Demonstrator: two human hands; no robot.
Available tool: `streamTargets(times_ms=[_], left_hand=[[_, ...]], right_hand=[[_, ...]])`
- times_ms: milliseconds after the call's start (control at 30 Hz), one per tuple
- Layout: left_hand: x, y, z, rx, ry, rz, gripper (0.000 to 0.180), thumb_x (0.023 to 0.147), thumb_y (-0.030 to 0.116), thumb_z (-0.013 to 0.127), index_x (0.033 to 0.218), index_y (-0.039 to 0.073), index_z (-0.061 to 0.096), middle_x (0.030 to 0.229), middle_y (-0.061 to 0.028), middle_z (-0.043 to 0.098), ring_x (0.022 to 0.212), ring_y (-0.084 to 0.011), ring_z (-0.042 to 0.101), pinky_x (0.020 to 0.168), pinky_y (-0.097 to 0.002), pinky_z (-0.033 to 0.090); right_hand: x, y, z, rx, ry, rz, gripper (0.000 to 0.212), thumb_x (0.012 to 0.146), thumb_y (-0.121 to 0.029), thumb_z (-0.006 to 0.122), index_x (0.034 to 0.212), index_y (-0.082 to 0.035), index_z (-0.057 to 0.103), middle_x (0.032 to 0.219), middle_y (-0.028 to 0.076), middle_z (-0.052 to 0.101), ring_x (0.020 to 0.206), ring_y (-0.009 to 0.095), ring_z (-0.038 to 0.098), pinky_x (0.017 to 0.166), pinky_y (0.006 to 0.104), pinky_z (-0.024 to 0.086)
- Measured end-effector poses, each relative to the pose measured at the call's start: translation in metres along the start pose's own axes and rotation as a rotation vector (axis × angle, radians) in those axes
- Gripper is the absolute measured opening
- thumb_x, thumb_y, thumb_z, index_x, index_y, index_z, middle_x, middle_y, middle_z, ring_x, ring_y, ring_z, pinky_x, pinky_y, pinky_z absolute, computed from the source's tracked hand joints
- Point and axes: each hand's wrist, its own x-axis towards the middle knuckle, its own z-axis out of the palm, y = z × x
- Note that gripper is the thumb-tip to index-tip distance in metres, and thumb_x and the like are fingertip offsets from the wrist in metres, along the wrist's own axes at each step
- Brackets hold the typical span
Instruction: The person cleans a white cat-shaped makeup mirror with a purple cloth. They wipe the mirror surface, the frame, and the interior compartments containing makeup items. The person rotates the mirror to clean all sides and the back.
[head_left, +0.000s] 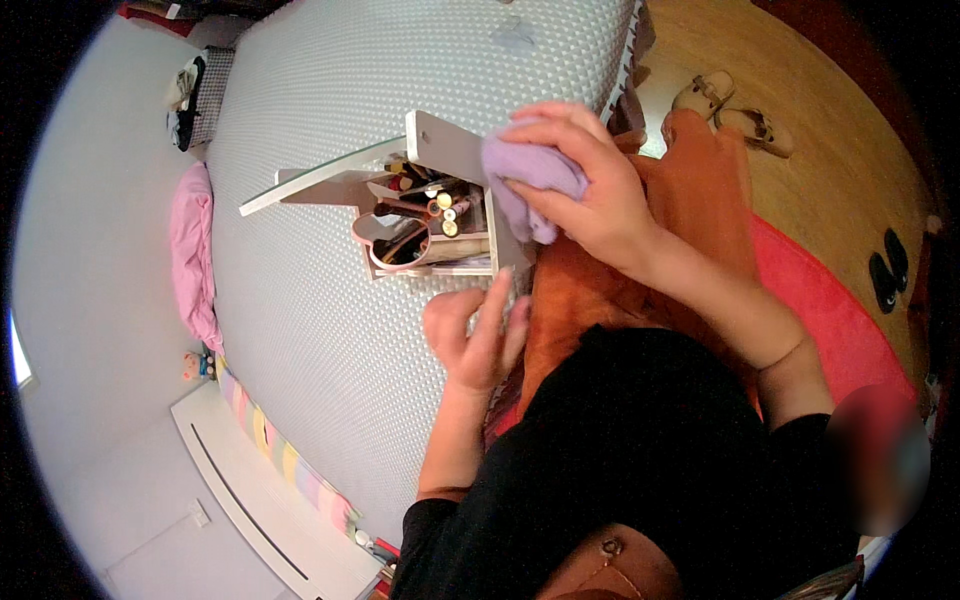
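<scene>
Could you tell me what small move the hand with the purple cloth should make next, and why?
Probably slide the purple cloth down the white organizer side panel: the right hand presses it on the top corner, while the left hand rests at the base.

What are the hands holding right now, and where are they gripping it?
The right hand grips a bunched lilac cloth around its upper part, pressed against the white makeup organizer. The left hand holds nothing, its fingers touching the organizer's near edge.

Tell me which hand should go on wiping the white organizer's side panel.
Right. The right hand already presses the purple cloth against the white organizer on its upright panel. The left hand holds no cloth and rests at the organizer's base, likely better for steadying it.
</scene>
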Motion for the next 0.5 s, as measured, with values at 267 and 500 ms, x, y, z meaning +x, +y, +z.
streamTargets(times_ms=[267,500], left_hand=[[0.008,-0.004,0.029,-0.001,-0.006,-0.139,0.049,0.077,0.004,0.082,0.124,0.006,0.072,0.095,-0.0086,0.062,0.084,-0.0250,0.054,0.076,-0.0357,0.044],[0.007,-0.004,0.041,-0.051,0.075,-0.170,0.044,0.075,-0.003,0.079,0.118,0.004,0.075,0.095,-0.0097,0.063,0.080,-0.0249,0.055,0.072,-0.0349,0.046]], right_hand=[[0.018,-0.003,0.024,-0.053,0.001,-0.179,0.052,0.072,-0.002,0.077,0.122,-0.015,0.070,0.129,0.016,0.055,0.119,0.034,0.058,0.101,0.0399,0.050],[-0.013,0.030,0.019,-0.064,-0.080,0.036,0.046,0.075,-0.002,0.075,0.121,-0.008,0.069,0.124,0.016,0.056,0.121,0.034,0.055,0.105,0.0398,0.046]])
